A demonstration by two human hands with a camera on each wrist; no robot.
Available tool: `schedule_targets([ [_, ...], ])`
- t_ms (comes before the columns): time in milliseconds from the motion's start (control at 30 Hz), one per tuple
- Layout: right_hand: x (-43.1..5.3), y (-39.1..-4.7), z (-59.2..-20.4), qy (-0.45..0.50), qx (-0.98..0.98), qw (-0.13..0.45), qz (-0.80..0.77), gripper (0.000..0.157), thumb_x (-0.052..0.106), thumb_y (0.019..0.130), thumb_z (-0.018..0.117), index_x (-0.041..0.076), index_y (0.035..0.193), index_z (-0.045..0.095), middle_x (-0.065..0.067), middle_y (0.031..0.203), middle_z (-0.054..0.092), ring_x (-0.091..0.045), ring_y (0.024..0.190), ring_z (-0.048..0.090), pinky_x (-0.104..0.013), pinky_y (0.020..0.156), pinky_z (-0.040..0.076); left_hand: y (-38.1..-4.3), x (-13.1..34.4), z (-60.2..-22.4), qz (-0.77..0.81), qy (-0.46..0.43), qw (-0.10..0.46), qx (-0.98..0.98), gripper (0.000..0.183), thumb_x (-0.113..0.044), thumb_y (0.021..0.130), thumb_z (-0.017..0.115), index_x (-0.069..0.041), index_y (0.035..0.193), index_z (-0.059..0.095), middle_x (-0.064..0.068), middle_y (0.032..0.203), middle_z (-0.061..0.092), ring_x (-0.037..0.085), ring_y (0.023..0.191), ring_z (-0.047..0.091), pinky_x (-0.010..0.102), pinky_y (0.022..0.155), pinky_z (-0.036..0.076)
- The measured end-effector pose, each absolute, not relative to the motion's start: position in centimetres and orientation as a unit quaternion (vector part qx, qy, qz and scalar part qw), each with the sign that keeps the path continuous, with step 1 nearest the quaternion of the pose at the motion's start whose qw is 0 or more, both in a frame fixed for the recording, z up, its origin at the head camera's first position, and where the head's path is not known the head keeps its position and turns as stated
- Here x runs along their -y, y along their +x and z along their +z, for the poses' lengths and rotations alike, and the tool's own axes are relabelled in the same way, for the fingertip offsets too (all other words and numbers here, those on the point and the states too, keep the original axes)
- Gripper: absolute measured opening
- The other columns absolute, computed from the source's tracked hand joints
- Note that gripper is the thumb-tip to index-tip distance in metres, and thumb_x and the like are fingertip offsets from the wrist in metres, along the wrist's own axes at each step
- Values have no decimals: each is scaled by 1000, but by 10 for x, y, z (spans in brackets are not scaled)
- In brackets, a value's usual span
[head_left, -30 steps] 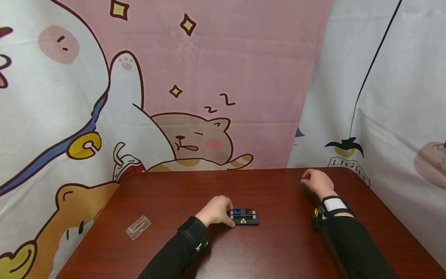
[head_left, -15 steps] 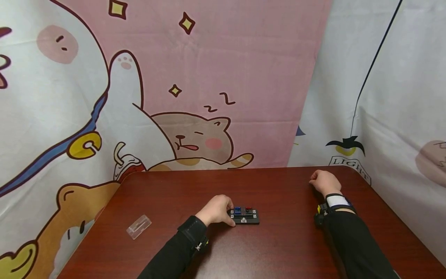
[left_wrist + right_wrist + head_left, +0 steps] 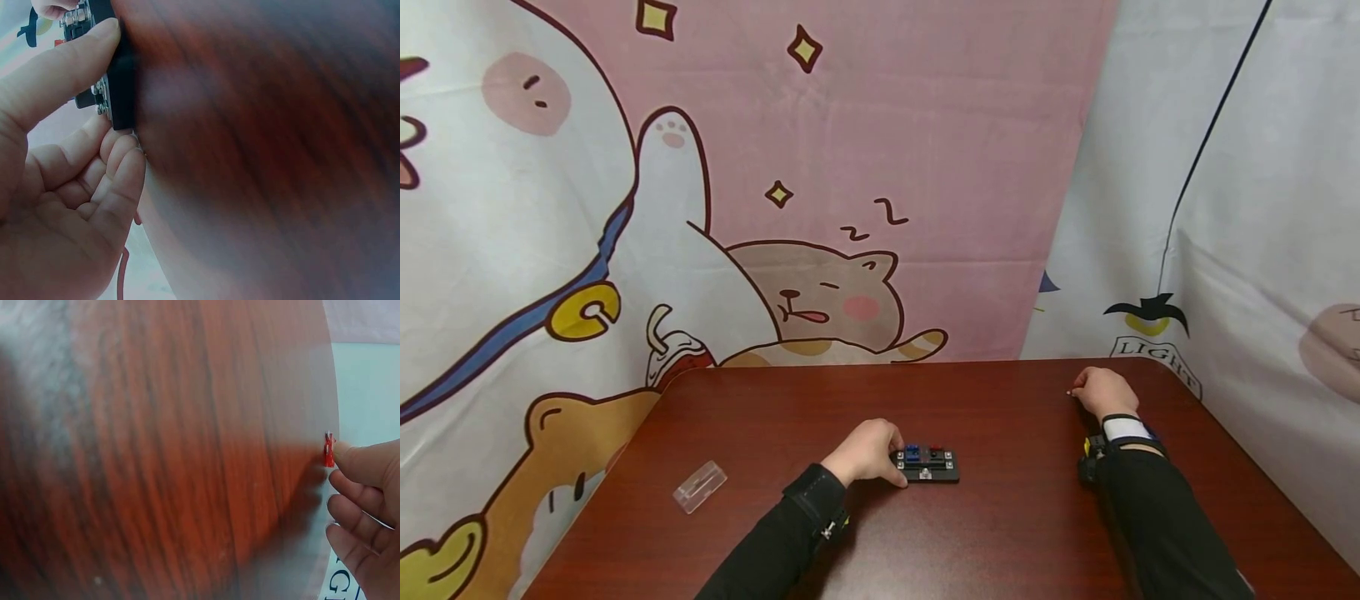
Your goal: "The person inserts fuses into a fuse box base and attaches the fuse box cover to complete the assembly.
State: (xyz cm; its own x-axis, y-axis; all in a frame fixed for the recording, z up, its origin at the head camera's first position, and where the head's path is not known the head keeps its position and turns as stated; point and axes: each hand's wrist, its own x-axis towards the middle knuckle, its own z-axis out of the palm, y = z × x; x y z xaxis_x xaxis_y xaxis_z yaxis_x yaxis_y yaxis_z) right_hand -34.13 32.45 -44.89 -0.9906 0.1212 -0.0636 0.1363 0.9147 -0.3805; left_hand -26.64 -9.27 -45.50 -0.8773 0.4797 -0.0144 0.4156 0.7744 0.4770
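Observation:
A black fuse block [image 3: 927,467] with metal screw terminals lies on the table, a blue fuse [image 3: 912,453] and a red part [image 3: 936,451] on its top. My left hand [image 3: 867,452] grips the block's left end, thumb on the near side and fingers behind. In the left wrist view, the thumb [image 3: 81,59] lies along the edge of the block. Far off to the right, my right hand [image 3: 1105,392] pinches a small red blade fuse [image 3: 329,450] between thumb and fingertips, close over the table near its back edge. The other fingers are curled below it.
A clear plastic cover [image 3: 700,487] lies at the left of the brown table [image 3: 790,400]. Behind the table hangs a cloth [image 3: 970,167] printed with cartoon animals, and more white cloth runs along the right side.
My right hand has moved a little to the right, near the table's back edge; its pinched fuse tip now shows. The left hand and the fuse block have stayed in place.

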Motion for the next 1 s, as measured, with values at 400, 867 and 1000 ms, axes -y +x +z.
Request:
schedule_targets([
  [400, -324, -349, -452, 58, -984, 14, -168, 12, 12, 93, 66, 0, 97, 67, -19, 96, 65, -32, 80, 58, -43, 59, 48, -265, 92, -453, 238, 239, 67, -939, 43, -25, 59, 97, -9, 89, 71, -6, 81, 64, 8, 74, 55, 28, 73, 48],
  [867, -324, -352, -453, 60, -985, 25, -160, 7, 10, 91, 66, 5, 86, 67, -16, 89, 63, -31, 79, 57, -43, 59, 47, -264, 92, -452, 237, 237, 68, -940, 44, -24, 59, 97, -7, 91, 71, -3, 83, 65, 9, 75, 56, 29, 74, 49],
  [1000, -325, -350, -453, 54, -985, 25, -161, 8, 10, 91, 66, 6, 84, 66, -14, 87, 64, -30, 78, 57, -42, 59, 46, -264, 91, -451, 239, 237, 68, -939, 44, -24, 59, 97, -7, 91, 71, -3, 83, 65, 9, 75, 56, 29, 74, 49],
])
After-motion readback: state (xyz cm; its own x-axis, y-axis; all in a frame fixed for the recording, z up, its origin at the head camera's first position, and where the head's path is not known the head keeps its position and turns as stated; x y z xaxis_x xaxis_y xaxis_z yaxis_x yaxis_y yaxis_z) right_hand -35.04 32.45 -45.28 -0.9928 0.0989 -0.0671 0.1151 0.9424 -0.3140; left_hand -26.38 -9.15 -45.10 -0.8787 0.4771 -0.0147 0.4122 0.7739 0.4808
